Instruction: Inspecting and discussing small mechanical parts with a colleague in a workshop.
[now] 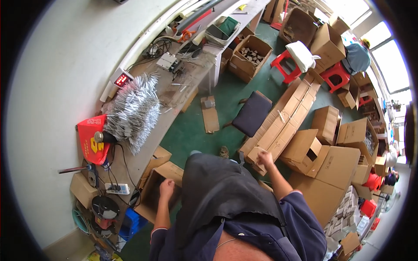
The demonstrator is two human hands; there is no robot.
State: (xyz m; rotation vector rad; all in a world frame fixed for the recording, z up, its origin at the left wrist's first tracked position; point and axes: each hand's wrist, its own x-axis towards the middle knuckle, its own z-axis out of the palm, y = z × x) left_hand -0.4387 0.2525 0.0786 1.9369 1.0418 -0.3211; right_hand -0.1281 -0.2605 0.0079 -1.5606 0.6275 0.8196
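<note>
A black apron (226, 187) hangs over my front, billowing forward between my two arms. To its left, my left hand (166, 188) is closed in a loose fist above an open cardboard box (150, 195). Whatever the fist holds, if anything, does not show. On the other side, my right hand (264, 158) is curled shut over the near end of a long cardboard carton (283, 117). I cannot make out anything in its fingers. A short dark strap (241, 157) sticks out beside the apron, apart from the right hand as far as I can see.
Along the left wall runs a workbench (174, 108) bearing a heap of silvery rods (135, 111) and a red bag (92, 139). A dark-seated stool (252, 114) stands ahead. Several cardboard boxes (326, 169) crowd the right. A person (358, 56) sits at the far right.
</note>
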